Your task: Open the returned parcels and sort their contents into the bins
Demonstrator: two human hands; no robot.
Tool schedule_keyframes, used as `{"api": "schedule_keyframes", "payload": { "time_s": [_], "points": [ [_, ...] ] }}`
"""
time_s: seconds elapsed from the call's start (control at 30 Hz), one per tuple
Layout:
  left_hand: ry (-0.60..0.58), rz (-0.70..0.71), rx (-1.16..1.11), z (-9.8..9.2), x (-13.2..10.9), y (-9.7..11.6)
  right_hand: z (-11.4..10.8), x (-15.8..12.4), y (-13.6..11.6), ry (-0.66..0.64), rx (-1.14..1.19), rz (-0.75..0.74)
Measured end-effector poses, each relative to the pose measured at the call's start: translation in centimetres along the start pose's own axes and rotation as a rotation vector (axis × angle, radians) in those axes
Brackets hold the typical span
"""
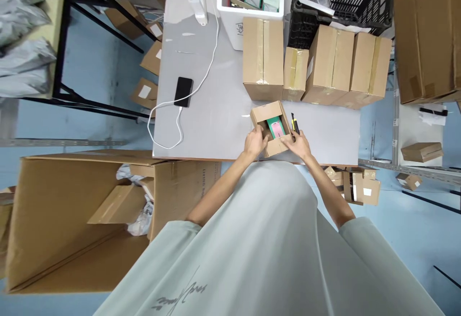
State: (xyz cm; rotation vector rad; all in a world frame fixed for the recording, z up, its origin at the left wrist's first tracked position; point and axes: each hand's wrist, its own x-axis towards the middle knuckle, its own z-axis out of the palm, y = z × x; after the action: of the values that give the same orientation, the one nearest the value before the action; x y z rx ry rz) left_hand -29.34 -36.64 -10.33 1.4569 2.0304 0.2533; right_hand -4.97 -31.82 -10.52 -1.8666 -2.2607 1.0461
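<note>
A small open cardboard box sits tilted near the table's front edge, its flaps spread. Inside it lies a green package with a pink panel. My left hand grips the box's left side, thumb over the edge. My right hand is at the right front corner, its thumb against the front flap. A black and yellow box cutter projects from the curled fingers of that hand, pointing away from me. The lower end of the cutter is hidden by the fingers.
Taped cartons line the table's back, before a white bin of packages and a black crate. A phone with a white cable lies left. A large open carton stands lower left; shelving flanks the table.
</note>
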Motion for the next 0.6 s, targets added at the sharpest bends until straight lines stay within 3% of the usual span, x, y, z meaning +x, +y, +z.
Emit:
{"api": "schedule_keyframes", "payload": {
  "time_s": [0.13, 0.23, 0.37, 0.47, 0.6],
  "points": [
    [0.015, -0.069, -0.064, 0.1, -0.9, 0.6, -0.8, 0.3, -1.3, -0.075, -0.151, -0.041],
    [-0.006, -0.147, -0.162, 0.7, -2.3, 1.5, -1.8, 2.4, -2.0, -0.065, -0.194, -0.091],
    [-0.110, -0.225, -0.288, 1.0, -3.6, 2.2, -2.9, 6.2, -3.5, -0.072, -0.297, -0.195],
    [-0.180, -0.192, -0.257, -0.2, -3.1, 1.7, -2.8, 7.6, -4.6, -0.105, -0.375, -0.265],
    [0.100, -0.076, -0.004, -2.6, -1.0, 1.0, -1.9, 7.4, -5.0, -0.066, -0.368, -0.291]
  ]
}}
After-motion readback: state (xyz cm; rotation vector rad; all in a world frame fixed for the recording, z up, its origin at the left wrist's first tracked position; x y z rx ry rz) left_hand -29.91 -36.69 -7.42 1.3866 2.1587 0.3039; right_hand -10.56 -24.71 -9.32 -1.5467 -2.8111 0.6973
